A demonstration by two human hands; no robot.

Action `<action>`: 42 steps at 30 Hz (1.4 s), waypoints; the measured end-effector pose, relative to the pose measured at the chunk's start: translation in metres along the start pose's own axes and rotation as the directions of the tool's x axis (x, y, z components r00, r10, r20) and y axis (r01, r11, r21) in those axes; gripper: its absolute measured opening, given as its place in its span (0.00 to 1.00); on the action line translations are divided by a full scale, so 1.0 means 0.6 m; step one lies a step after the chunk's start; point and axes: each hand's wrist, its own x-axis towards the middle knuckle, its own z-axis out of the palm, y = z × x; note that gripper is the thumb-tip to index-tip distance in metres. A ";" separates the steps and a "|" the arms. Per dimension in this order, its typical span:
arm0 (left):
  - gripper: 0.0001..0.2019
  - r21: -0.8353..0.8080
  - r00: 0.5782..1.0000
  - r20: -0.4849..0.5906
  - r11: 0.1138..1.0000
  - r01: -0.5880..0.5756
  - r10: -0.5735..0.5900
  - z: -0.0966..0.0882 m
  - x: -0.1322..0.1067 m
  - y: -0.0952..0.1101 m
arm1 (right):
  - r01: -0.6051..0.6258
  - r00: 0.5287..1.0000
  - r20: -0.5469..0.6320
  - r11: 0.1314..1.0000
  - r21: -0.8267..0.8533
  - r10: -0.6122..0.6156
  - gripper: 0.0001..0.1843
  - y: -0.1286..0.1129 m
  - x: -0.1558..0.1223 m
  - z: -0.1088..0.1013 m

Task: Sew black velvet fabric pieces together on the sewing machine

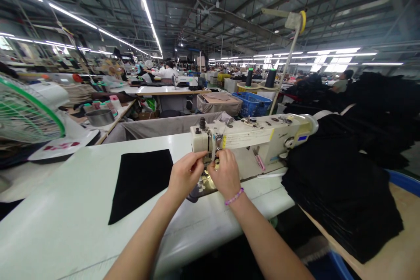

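A cream sewing machine (pixel 259 138) stands on the white table (pixel 65 201). Both of my hands are at its needle end. My left hand (pixel 185 175) has its fingers pinched together just left of the needle area. My right hand (pixel 226 174), with a pink bead bracelet on the wrist, is closed in a pinch right of it. What the fingertips hold is too small to make out. A flat piece of black fabric (pixel 139 181) lies on the table left of my hands, untouched.
A big pile of black fabric (pixel 341 183) sits on a wooden board to the right. A green-rimmed fan (pixel 26 116) stands at the left. Behind are thread cones (pixel 271 78), a blue basket (pixel 251 103), other tables and people at work.
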 end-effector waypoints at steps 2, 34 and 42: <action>0.13 0.010 1.000 0.011 1.000 0.005 -0.006 0.000 0.000 -0.001 | 0.001 1.000 0.013 1.000 -0.023 -0.001 0.12 -0.001 0.001 -0.002; 0.10 -0.010 0.982 0.020 0.983 0.186 -0.186 0.023 0.009 0.014 | -0.007 0.997 0.074 0.998 -0.062 0.012 0.13 -0.006 0.014 -0.014; 0.08 -0.084 0.942 0.128 0.943 0.321 -0.309 0.040 0.024 0.019 | -0.013 0.997 0.073 0.999 -0.034 0.015 0.11 -0.004 0.017 -0.016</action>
